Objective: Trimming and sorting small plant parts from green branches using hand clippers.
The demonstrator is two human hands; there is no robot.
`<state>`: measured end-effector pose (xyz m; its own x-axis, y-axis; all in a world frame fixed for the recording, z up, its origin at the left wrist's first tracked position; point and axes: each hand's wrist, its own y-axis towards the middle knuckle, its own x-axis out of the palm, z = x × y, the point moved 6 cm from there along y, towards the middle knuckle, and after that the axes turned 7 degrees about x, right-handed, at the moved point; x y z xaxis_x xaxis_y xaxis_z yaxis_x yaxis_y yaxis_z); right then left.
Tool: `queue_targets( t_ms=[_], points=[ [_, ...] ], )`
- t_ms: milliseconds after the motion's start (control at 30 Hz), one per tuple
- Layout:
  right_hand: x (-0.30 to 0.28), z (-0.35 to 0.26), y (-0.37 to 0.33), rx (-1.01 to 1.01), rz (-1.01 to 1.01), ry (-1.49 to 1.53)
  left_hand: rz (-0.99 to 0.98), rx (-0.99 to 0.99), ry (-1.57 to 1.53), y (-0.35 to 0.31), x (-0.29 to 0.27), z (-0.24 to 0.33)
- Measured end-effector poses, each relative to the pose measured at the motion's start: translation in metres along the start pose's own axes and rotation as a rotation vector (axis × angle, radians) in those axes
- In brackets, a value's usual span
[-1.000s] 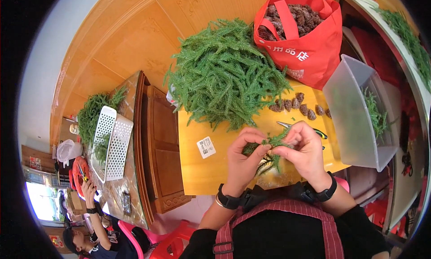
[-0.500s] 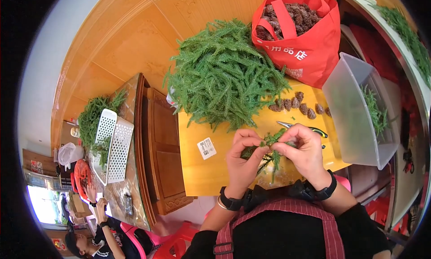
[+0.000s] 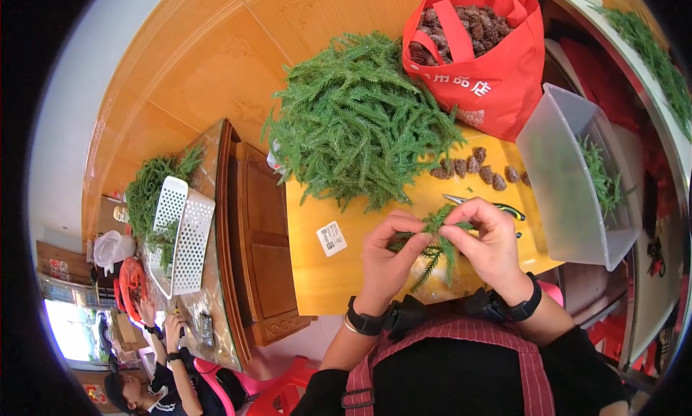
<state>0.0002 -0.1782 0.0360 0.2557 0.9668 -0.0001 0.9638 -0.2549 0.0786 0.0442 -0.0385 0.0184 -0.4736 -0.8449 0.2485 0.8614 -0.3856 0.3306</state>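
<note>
Pinching a green sprig (image 3: 440,256), left hand (image 3: 389,254) and right hand (image 3: 481,242) both closed on it, thumb against forefinger, tips nearly meeting. Sprig is held over the near part of the yellow worktop (image 3: 317,272), leafy ends hanging below the grip. Exact contents of the pinch: too small to tell. Judgement: best to let the left pinch anchor while the right does the fine work; light pressure, so the leaves stay uncrushed. Pliers (image 3: 513,211) lie just beyond the right hand, pine cones (image 3: 479,165) past them; large green heap (image 3: 364,121) at the far side
</note>
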Motion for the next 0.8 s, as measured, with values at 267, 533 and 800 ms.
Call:
queue_targets(
  t_ms=[267,533,800],
  points=[
    [0.002,-0.008,0.000,-0.016,0.038,-0.110,0.086,-0.063,0.037,0.002,0.006,0.002],
    [0.005,-0.010,-0.001,-0.073,0.025,-0.170,0.207,-0.157,-0.017,0.006,0.003,0.006],
    [0.005,-0.001,-0.002,-0.073,-0.031,-0.139,0.150,-0.274,-0.174,0.002,0.001,-0.011]
  ],
)
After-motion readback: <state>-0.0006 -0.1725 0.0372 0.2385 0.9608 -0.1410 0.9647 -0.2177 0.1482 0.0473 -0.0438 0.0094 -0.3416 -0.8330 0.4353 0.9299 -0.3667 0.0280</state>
